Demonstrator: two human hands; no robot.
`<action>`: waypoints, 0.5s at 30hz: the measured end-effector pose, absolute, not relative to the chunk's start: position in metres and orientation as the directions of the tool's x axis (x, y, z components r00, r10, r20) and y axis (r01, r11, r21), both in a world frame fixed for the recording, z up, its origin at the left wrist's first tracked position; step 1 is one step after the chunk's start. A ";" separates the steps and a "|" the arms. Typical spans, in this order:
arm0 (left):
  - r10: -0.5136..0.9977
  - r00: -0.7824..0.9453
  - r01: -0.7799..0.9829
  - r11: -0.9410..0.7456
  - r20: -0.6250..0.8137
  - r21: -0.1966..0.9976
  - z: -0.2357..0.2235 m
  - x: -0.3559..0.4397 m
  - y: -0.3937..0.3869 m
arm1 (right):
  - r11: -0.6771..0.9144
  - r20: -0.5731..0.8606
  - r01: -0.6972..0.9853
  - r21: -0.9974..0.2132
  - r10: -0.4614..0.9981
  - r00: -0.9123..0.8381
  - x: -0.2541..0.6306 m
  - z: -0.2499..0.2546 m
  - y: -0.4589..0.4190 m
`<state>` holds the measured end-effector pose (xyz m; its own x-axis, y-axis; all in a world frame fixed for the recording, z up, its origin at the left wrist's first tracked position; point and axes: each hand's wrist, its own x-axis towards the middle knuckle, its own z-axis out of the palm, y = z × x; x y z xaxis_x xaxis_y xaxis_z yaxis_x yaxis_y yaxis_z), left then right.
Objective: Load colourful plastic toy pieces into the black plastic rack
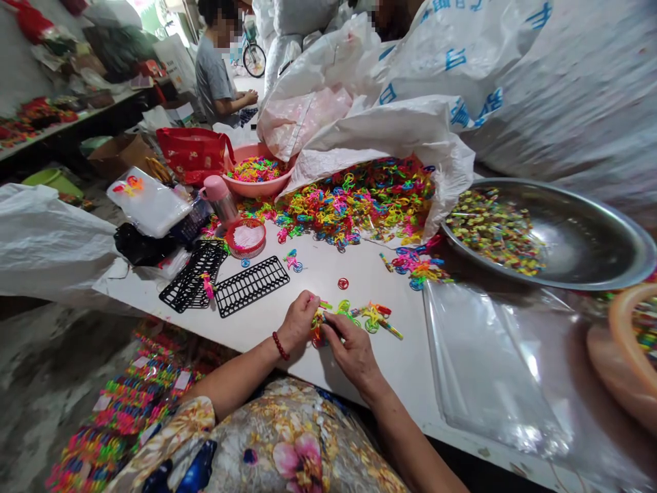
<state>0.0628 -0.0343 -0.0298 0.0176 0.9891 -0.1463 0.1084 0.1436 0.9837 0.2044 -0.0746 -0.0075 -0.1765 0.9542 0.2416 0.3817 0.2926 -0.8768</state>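
My left hand (298, 320) and my right hand (353, 349) meet over the white table (359, 274) near its front edge. Both are closed in a pinch on a small cluster of colourful plastic rings (319, 322) held between them. A red bead bracelet circles my left wrist. Just right of my hands lie more small coloured plastic pieces (372, 316). A single red ring (343, 283) lies a little further back.
A big heap of coloured rings (359, 198) spills from a white sack. Black plastic grids (250, 285), a red basket (246, 237), a pink basin (255, 179) and a pink bottle stand left. A metal basin (580, 239) and clear bags (487, 363) sit right. Another person sits behind.
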 end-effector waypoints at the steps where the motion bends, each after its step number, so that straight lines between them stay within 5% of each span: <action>1: 0.989 0.013 0.118 0.143 -0.146 0.983 -0.032 0.065 -0.036 | 0.305 0.249 0.394 -0.867 0.950 -0.186 0.204 -0.008 -0.076; 8: 0.996 0.007 0.301 0.079 -0.085 0.950 -0.030 0.068 -0.023 | 0.318 0.236 0.496 -0.808 0.946 -0.222 0.218 -0.020 -0.077; 15: 0.964 -0.262 0.374 0.063 0.040 0.925 -0.014 0.033 0.062 | 0.368 0.420 0.703 -0.609 0.901 -0.108 0.253 -0.024 -0.056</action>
<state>0.0334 0.0622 -0.0142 -0.2619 0.9643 0.0403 0.3740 0.0629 0.9253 0.2529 -0.0561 -0.0241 -0.1076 0.9012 0.4198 0.7028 0.3676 -0.6090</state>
